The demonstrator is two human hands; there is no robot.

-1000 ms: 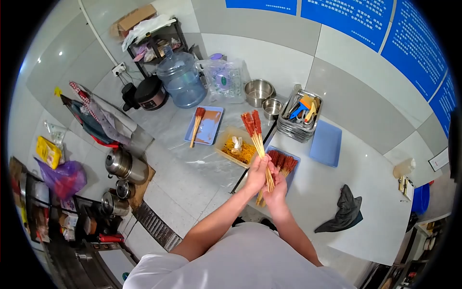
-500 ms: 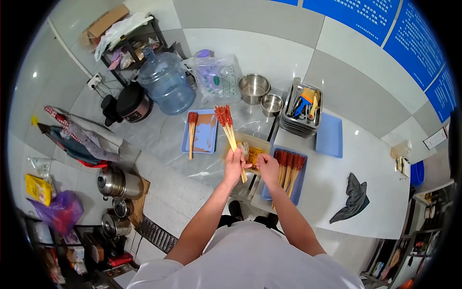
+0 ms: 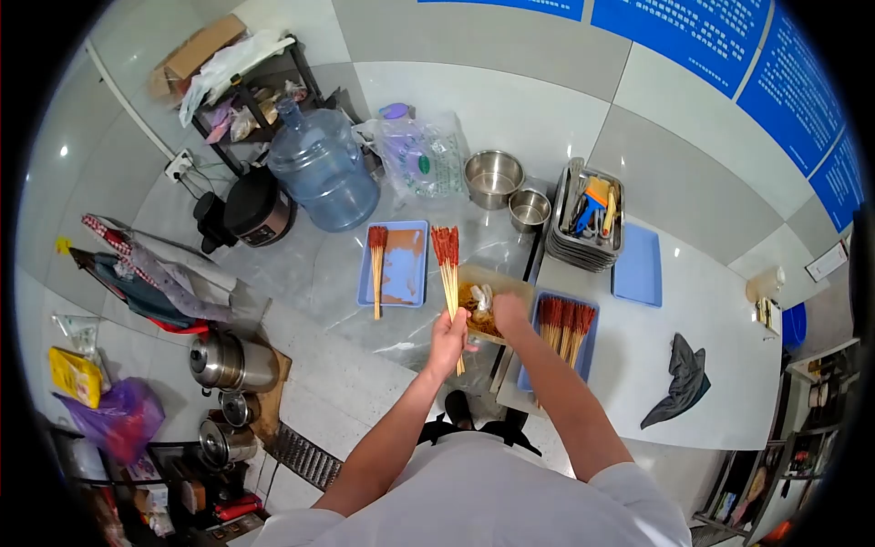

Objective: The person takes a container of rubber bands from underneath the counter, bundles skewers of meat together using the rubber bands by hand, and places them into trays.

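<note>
My left hand (image 3: 447,341) is closed around the wooden sticks of a bunch of skewers (image 3: 447,260), with their reddish meat ends pointing away from me. My right hand (image 3: 510,313) reaches into a pale plastic box (image 3: 506,279); its fingertips are hidden. Inside the box lie small orange-yellow pieces (image 3: 481,321), too small to name, and a whitish object (image 3: 481,296). To the left, a blue tray (image 3: 420,264) carries one skewer bundle (image 3: 377,264). On the right, another blue tray (image 3: 591,339) holds several rows of red-tipped skewers (image 3: 565,319).
Behind stand two steel bowls (image 3: 494,179), a plastic bag (image 3: 421,162) and a water jug (image 3: 325,173). Stacked metal trays with tools (image 3: 583,223), a bare blue tray (image 3: 637,264) and a dark cloth (image 3: 679,383) are on the right table. Metal pots (image 3: 232,362) stand low at left.
My right hand has moved away from beside the held skewers and into the far right part of the box. The held bunch now points more straight ahead. The whole view has shifted slightly.
</note>
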